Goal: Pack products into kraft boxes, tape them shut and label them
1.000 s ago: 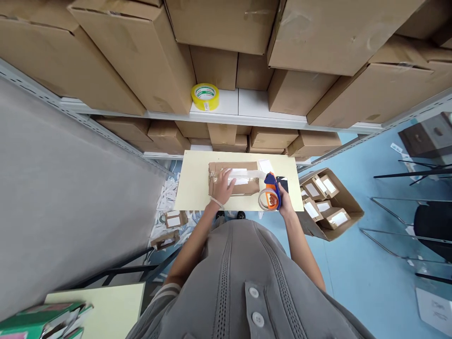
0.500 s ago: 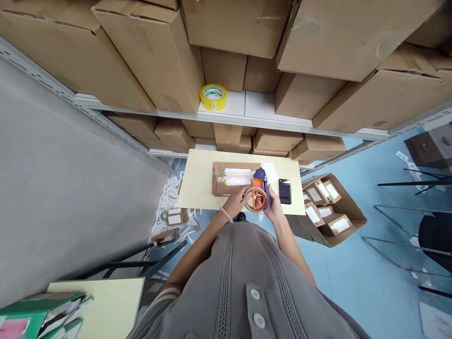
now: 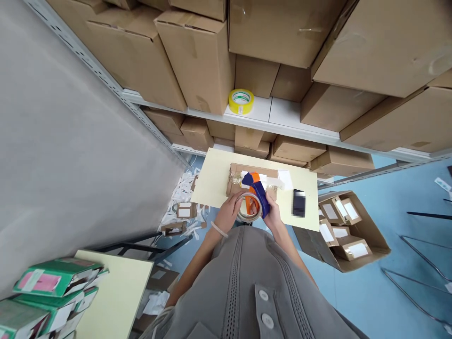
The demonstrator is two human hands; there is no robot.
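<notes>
My right hand (image 3: 273,214) is wrapped round a blue and orange tape dispenser (image 3: 260,192), held up over the near edge of the small table. A roll of clear tape (image 3: 254,217) sits on the dispenser. My left hand (image 3: 228,214), with a band on its wrist, has its fingers closed on the left rim of that roll. Behind the dispenser a brown cardboard box (image 3: 233,187) lies on the table, with shiny tape and white labels on it. The dispenser covers part of the box.
On the pale table (image 3: 208,181) are a white paper (image 3: 285,179) and a black phone (image 3: 298,204). Shelves of cartons rise behind, with a yellow tape roll (image 3: 241,101). An open carton (image 3: 376,245) of small boxes stands right; paper scraps (image 3: 180,193) litter the floor left.
The dispenser's head has tipped to the left, and its blue side now shows more. Both hands still hold dispenser and roll. My view has turned, so the shelf and table appear further right.
</notes>
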